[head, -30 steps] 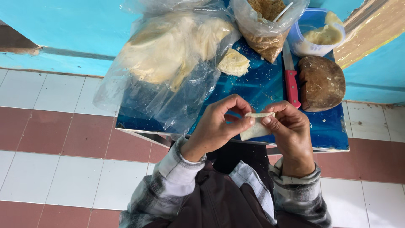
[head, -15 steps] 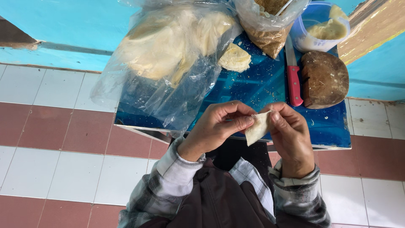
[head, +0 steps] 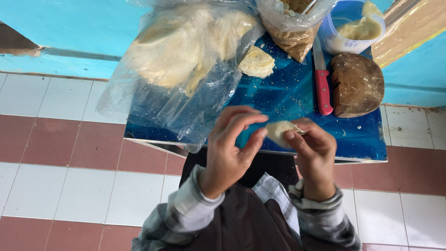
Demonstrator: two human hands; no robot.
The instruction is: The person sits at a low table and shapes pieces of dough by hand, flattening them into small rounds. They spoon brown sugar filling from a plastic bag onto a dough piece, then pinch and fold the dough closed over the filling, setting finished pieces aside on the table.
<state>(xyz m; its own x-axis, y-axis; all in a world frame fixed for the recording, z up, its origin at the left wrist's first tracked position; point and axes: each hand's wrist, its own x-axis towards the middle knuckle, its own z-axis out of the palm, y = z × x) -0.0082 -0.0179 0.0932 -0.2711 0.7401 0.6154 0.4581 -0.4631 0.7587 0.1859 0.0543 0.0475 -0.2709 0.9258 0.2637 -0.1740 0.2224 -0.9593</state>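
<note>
A small pale piece of dough (head: 280, 132) is pinched between the fingertips of both hands in front of the blue table (head: 288, 97). My left hand (head: 231, 148) holds its left edge with thumb and fingers curled. My right hand (head: 314, 151) grips its right side from below. Both hands hover over the table's near edge, above my lap.
A big clear plastic bag of pale dough sheets (head: 181, 60) covers the table's left half. A folded dough piece (head: 256, 62), a red-handled knife (head: 321, 81), a round wooden block (head: 357, 83), a bag of brown crumbs (head: 292, 28) and a plastic tub (head: 355, 28) sit behind. Tiled floor lies around.
The dough piece went from a thin stretched strip to a wider, rounded piece between the fingers. The hands stayed at the table's near edge, the left fingers spreading a little.
</note>
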